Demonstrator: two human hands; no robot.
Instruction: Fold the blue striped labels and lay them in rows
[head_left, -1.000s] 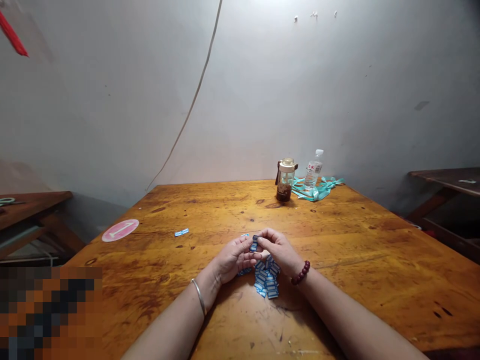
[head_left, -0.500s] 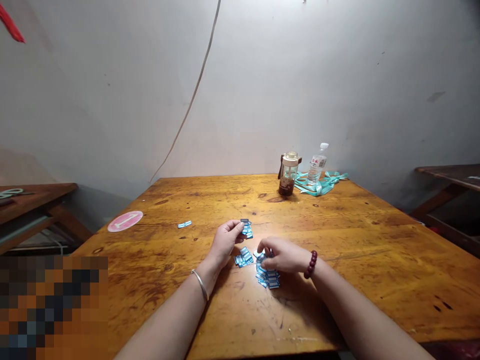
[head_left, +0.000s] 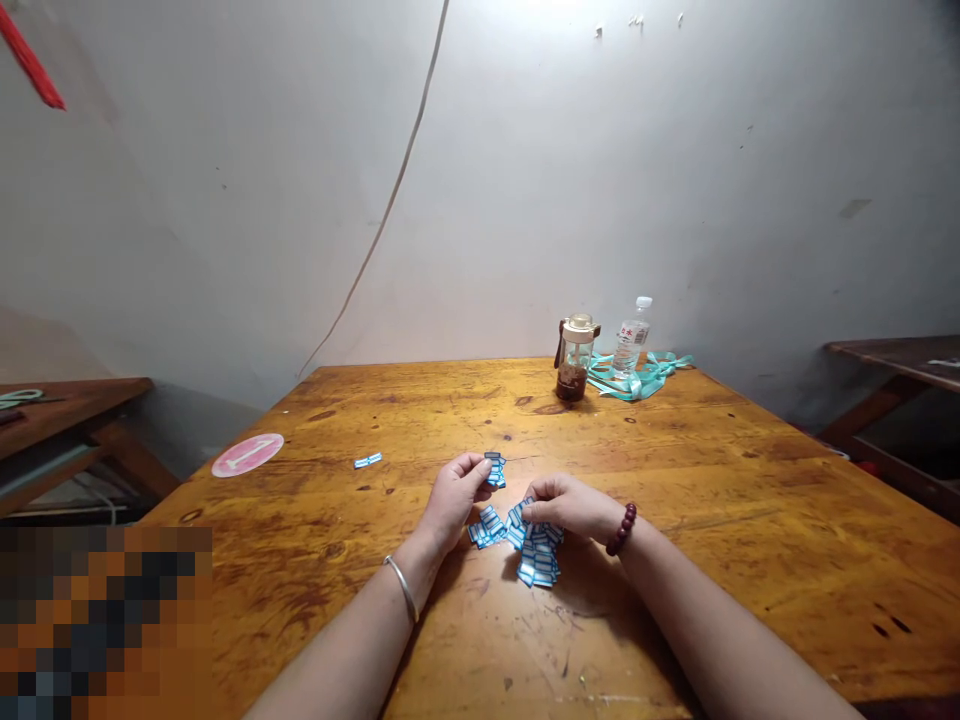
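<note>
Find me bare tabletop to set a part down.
Free: table right of the right hand, up toward the ribbon; also between the lone strip and the cup.
Crowded: around the left hand and right hand, with the larger pile and smaller pile of labels; cup, bottle and ribbon.

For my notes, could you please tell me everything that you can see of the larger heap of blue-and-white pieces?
The larger heap is many small, flat, thin-looking pieces, white with blue edges, overlapping untidily. It lies on the wooden table, just right of a smaller cluster. The right hand touches its far end; its grip is unclear. Material and fine markings cannot be told.
</note>
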